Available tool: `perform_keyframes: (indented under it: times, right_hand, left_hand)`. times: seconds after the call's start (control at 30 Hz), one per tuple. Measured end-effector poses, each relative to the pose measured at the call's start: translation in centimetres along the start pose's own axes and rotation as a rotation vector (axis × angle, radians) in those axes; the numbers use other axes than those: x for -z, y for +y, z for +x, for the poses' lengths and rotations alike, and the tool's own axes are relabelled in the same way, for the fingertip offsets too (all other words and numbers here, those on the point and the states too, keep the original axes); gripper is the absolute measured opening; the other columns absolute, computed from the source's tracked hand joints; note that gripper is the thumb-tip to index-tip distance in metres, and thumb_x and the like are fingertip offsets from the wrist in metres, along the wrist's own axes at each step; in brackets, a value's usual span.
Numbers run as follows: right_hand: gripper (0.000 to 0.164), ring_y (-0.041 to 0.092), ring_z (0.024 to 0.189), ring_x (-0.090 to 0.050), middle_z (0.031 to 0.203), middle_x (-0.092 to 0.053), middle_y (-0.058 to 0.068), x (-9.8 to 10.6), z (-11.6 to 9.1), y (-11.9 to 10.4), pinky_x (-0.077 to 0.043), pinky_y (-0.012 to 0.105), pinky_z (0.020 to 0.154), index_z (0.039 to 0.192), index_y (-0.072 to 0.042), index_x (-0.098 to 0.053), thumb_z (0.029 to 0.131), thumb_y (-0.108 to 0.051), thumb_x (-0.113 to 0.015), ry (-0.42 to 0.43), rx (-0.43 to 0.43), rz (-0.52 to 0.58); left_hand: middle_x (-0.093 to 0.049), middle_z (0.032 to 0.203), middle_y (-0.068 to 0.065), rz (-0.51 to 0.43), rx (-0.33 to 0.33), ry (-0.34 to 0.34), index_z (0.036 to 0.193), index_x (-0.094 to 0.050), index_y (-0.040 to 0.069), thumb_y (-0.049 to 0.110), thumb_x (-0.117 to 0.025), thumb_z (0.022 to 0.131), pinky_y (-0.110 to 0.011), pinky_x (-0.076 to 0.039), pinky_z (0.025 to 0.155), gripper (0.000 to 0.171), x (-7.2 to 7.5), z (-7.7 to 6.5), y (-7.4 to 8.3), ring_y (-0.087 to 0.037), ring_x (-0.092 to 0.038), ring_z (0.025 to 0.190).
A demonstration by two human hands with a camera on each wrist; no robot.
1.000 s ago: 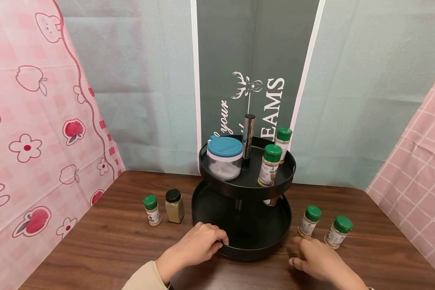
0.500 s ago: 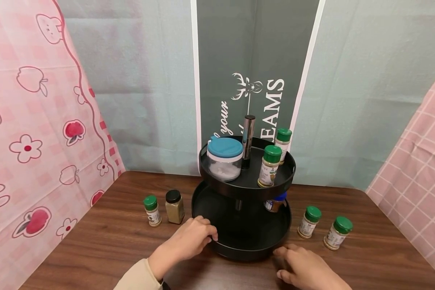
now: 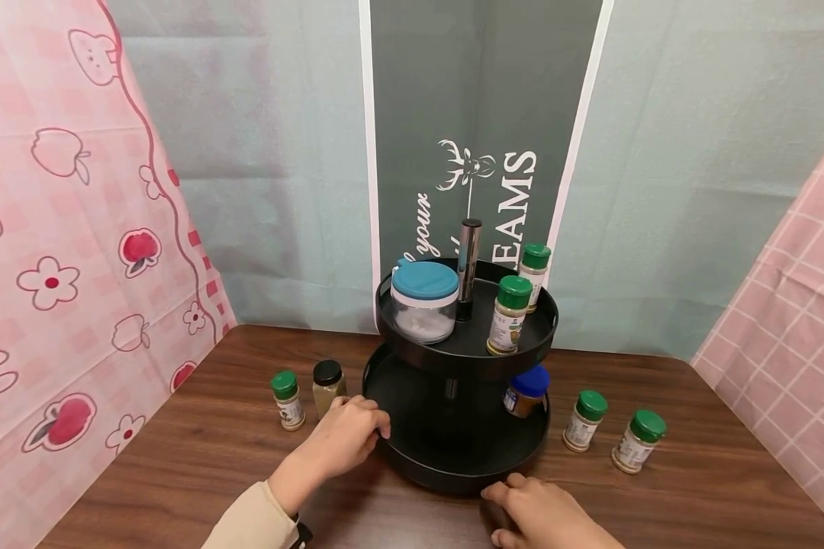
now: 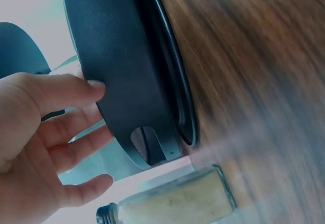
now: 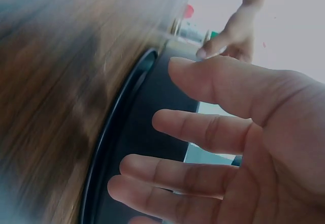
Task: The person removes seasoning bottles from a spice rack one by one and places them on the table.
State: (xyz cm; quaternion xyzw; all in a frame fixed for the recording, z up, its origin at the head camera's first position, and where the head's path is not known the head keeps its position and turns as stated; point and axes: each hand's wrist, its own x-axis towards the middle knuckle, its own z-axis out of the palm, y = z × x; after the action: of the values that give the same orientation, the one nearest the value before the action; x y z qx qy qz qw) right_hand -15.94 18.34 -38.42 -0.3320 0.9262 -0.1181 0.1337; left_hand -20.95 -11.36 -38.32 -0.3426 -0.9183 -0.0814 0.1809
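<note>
A black two-tier turntable has a lower tray and an upper tray. My left hand pinches the lower tray's front-left rim; in the left wrist view the thumb lies on the outer wall, other fingers behind the rim. Fairly straight fingers of my right hand are at the lower tray's front-right wall. A blue-lidded jar of brown contents stands in the lower tray at right. On the upper tray are a blue-lidded clear canister of white contents and two green-capped spice bottles.
Left of the turntable stand a black-capped bottle, partly behind my left hand, and a green-capped spice bottle. On the right are two more green-capped bottles. Fabric hangs behind the wooden table.
Both hands have moved left along the front. The lower tray has turned, bringing its blue-lidded jar forward into view at right. The upper tray's things have stayed in place.
</note>
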Motion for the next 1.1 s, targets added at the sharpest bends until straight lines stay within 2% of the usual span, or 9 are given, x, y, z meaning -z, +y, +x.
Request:
perform_keyframes:
  times: [0.17,0.57,0.7,0.83,0.97,1.1]
  right_hand:
    - [0.032,0.005,0.061,-0.042,0.075,-0.048,-0.007,-0.4,0.7,-0.7,-0.044,0.030,0.051,0.104,-0.014,-0.064,0.078,-0.030,-0.068,-0.003,0.032,-0.005]
    - [0.031,0.005,0.060,-0.040,0.075,-0.047,-0.008,-0.4,0.8,-0.6,-0.042,0.029,0.049,0.106,-0.016,-0.063,0.078,-0.031,-0.067,-0.022,0.007,0.023]
    - [0.032,0.005,0.060,-0.040,0.075,-0.047,-0.007,-0.3,0.8,-0.5,-0.042,0.029,0.049,0.107,-0.016,-0.063,0.078,-0.032,-0.067,-0.017,0.010,0.026]
    - [0.036,0.006,0.063,-0.046,0.081,-0.052,-0.005,0.1,0.5,-0.3,-0.046,0.033,0.052,0.108,-0.015,-0.063,0.078,-0.034,-0.068,-0.030,-0.030,0.042]
    - [0.039,0.012,0.071,-0.053,0.089,-0.056,-0.002,0.9,-0.1,0.1,-0.049,0.040,0.058,0.109,-0.015,-0.063,0.077,-0.037,-0.068,-0.053,-0.087,0.063]
    - [0.042,0.011,0.071,-0.052,0.090,-0.056,-0.003,1.7,-0.8,0.8,-0.049,0.040,0.060,0.110,-0.014,-0.062,0.076,-0.037,-0.069,-0.058,-0.100,0.082]
  left_hand:
    - [-0.058,0.075,0.006,-0.011,0.021,0.023,0.074,-0.063,0.019,-0.004,-0.063,0.068,-0.049,-0.044,0.072,0.024,-0.2,0.0,-0.8,-0.017,-0.053,0.077]
    - [-0.058,0.075,0.006,-0.012,0.021,0.035,0.073,-0.062,0.019,-0.003,-0.063,0.068,-0.043,-0.044,0.066,0.023,-0.4,-0.1,-1.1,-0.016,-0.053,0.076]
    - [-0.058,0.074,0.005,-0.021,0.006,0.047,0.073,-0.062,0.018,-0.004,-0.062,0.067,-0.040,-0.046,0.064,0.022,-0.3,-0.1,-1.0,-0.017,-0.053,0.075]
    - [-0.058,0.074,0.004,-0.056,-0.025,0.055,0.074,-0.063,0.017,-0.001,-0.064,0.065,-0.038,-0.048,0.062,0.020,-0.2,-0.1,-0.7,-0.017,-0.054,0.075]
    - [-0.059,0.078,0.007,-0.124,-0.043,0.011,0.079,-0.065,0.019,0.009,-0.067,0.069,-0.038,-0.048,0.065,0.015,0.1,-0.1,0.2,-0.015,-0.054,0.077]
    - [-0.059,0.082,0.008,-0.177,-0.054,-0.044,0.085,-0.065,0.020,0.017,-0.066,0.076,-0.038,-0.047,0.065,0.009,0.4,0.0,1.3,-0.012,-0.054,0.079]
